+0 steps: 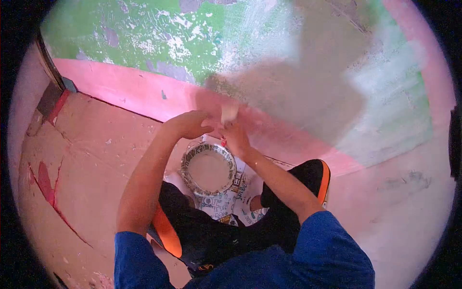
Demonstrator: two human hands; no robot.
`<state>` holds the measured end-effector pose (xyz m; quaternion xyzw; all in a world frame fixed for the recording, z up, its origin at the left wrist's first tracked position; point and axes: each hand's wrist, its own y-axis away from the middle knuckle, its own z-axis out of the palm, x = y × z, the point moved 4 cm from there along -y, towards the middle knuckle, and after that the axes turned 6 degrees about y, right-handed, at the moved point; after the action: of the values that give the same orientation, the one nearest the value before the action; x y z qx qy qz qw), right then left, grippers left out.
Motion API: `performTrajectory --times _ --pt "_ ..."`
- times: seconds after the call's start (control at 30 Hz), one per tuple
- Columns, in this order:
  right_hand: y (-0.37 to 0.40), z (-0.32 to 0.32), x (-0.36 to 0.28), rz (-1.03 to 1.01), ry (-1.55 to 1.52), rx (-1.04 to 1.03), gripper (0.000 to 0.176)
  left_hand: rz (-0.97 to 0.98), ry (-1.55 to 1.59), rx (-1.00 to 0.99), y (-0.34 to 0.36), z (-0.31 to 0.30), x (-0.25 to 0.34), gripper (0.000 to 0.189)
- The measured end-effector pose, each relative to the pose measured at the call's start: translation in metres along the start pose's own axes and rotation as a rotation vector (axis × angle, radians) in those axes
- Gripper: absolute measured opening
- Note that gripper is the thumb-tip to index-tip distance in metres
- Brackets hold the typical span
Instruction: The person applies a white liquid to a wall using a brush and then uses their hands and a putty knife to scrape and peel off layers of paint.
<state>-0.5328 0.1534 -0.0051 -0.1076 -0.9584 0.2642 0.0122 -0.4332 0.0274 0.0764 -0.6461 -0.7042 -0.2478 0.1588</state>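
My right hand is closed round a paintbrush, whose broad pale head points up at the pink band of the wall. A bit of red, seemingly its handle end, shows below the fingers. To the left, my left hand hovers near the brush with its fingers bent and apart, holding nothing that I can see. Just below both hands stands a round bucket with a patterned inner rim. Pale, whitish liquid fills part of it.
Ahead rises a wall with worn green and white paint above a pink band. Printed sheeting lies under the bucket, between my black-clad legs. The reddish floor extends left, with a door frame beyond.
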Motion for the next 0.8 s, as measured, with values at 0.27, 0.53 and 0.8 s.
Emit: performTrajectory --times 0.27,0.53,0.8 --pt "0.054 -0.065 0.052 0.898 -0.69 0.037 0.008 -0.116 -0.016 -0.171 0.023 0.05 -0.059 0.051" --pt "0.035 -0.039 0.004 1.003 -1.209 0.105 0.009 -0.286 -0.001 -0.282 0.064 0.075 -0.033 0.054" --pt "0.02 0.019 -0.031 0.478 -0.485 -0.295 0.022 -0.304 0.131 0.188 0.183 0.003 0.03 0.045"
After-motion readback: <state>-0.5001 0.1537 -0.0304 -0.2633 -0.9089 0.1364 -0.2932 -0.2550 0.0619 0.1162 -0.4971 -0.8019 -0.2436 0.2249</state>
